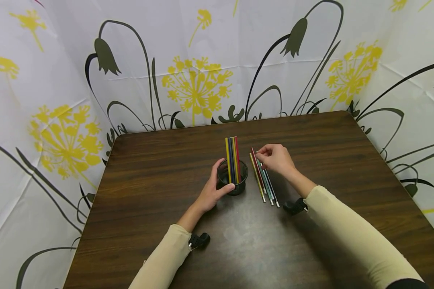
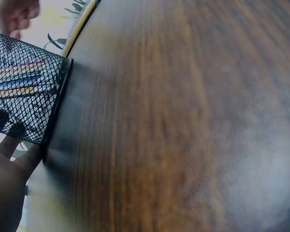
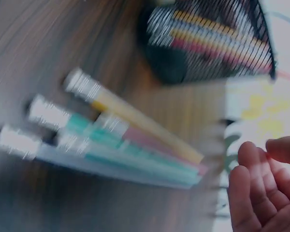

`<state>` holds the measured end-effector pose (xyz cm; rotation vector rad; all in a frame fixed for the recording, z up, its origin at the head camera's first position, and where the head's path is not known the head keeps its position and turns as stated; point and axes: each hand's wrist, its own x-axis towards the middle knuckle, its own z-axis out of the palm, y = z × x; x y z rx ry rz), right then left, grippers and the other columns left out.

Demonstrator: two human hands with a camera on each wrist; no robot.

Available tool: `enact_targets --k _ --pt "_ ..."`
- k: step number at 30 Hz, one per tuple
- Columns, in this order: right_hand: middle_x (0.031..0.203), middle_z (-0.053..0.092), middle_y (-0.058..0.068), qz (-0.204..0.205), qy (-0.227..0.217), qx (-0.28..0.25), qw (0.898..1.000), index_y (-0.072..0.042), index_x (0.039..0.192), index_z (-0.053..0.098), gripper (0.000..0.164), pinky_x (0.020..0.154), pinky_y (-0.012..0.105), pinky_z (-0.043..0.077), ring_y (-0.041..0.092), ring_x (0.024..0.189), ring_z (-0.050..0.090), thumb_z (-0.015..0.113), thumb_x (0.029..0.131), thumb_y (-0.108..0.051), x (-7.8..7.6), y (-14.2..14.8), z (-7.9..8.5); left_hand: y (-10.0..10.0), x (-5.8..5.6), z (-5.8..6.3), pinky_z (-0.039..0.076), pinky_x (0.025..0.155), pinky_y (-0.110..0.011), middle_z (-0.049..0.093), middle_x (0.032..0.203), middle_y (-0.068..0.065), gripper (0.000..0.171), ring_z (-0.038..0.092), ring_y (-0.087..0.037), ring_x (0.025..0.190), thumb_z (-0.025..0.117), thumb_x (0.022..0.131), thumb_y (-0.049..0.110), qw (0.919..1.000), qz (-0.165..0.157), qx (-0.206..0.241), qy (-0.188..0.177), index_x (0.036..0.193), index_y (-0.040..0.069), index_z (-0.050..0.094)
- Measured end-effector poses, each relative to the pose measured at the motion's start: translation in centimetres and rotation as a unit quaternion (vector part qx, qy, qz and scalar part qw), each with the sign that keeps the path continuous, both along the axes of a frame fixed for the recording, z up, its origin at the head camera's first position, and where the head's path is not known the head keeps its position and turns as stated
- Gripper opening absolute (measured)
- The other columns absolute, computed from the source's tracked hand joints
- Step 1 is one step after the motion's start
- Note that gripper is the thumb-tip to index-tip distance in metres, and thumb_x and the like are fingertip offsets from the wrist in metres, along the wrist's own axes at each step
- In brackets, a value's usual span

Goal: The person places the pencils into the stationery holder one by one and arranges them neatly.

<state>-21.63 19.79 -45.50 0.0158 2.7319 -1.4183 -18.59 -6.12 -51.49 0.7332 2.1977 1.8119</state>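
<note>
A black mesh pencil cup (image 1: pixel 240 188) stands upright on the table, and several pencils (image 1: pixel 233 158) in yellow, dark blue and red rise from it. My left hand (image 1: pixel 210 192) curls round its left side, thumb at the near rim. To the right of the cup lies a loose bunch of pencils (image 1: pixel 259 176): yellow, red, green and bluish ones. Just over the far ends of that bunch is my right hand (image 1: pixel 277 158). In the right wrist view its fingers (image 3: pixel 249 188) are loosely bent and hold nothing, apart from the blurred pencils (image 3: pixel 150 128).
The dark wood-grain table (image 1: pixel 159 172) has a rounded far edge. Behind it hangs a white curtain (image 1: pixel 137 92) with yellow and dark green flowers. A small black device (image 1: pixel 199 241) is worn at the left wrist, another black device (image 1: pixel 294 206) at the right.
</note>
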Motion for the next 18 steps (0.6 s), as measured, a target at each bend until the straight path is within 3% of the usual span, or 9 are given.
enact_targets --k 4,8,12,14,18 --pt "0.083 0.068 0.009 -0.002 -0.046 0.024 0.999 -0.004 0.095 0.071 0.017 0.056 0.029 0.055 0.019 0.064 0.069 0.066 0.093 -0.020 0.0 2.0 -1.6 0.0 0.1 0.4 0.024 0.111 -0.058 0.035 0.152 -0.014 0.081 0.034 -0.030 0.139 0.066 0.093 0.019 1.0000 -0.006 0.005 0.000 0.155 0.024 0.015" --pt "0.082 0.069 0.010 0.020 -0.076 0.033 0.996 -0.003 0.095 0.069 0.017 0.055 0.030 0.055 0.018 0.064 0.067 0.069 0.092 -0.020 0.1 3.5 -3.2 0.0 0.4 1.3 0.024 0.111 -0.058 0.034 0.152 -0.017 0.081 0.034 -0.033 0.139 0.064 0.093 0.013 0.9999 -0.011 0.005 -0.004 0.155 0.019 0.014" --pt "0.080 0.069 0.009 0.028 -0.093 0.032 0.995 -0.002 0.095 0.069 0.021 0.054 0.030 0.055 0.017 0.063 0.067 0.071 0.091 -0.022 0.0 4.1 -4.2 -0.1 0.8 2.9 0.024 0.111 -0.059 0.031 0.152 -0.023 0.081 0.032 -0.036 0.139 0.062 0.093 0.007 0.9997 -0.021 0.000 -0.008 0.155 0.012 0.011" --pt "0.080 0.069 0.009 0.028 -0.095 0.032 0.995 -0.002 0.095 0.069 0.022 0.054 0.031 0.055 0.017 0.063 0.066 0.072 0.090 -0.023 -0.1 4.1 -4.5 -0.1 0.7 2.6 0.023 0.111 -0.058 0.031 0.152 -0.022 0.080 0.031 -0.036 0.140 0.062 0.093 0.007 0.9998 -0.021 0.000 -0.006 0.155 0.011 0.011" --pt "0.080 0.069 0.009 0.029 -0.097 0.036 0.994 -0.002 0.095 0.069 0.022 0.054 0.031 0.055 0.017 0.063 0.066 0.073 0.089 -0.024 -0.2 4.1 -4.5 -0.1 0.1 0.9 0.023 0.111 -0.057 0.032 0.153 -0.018 0.081 0.032 -0.032 0.140 0.064 0.093 0.010 0.9999 -0.011 0.000 -0.002 0.155 0.017 0.013"
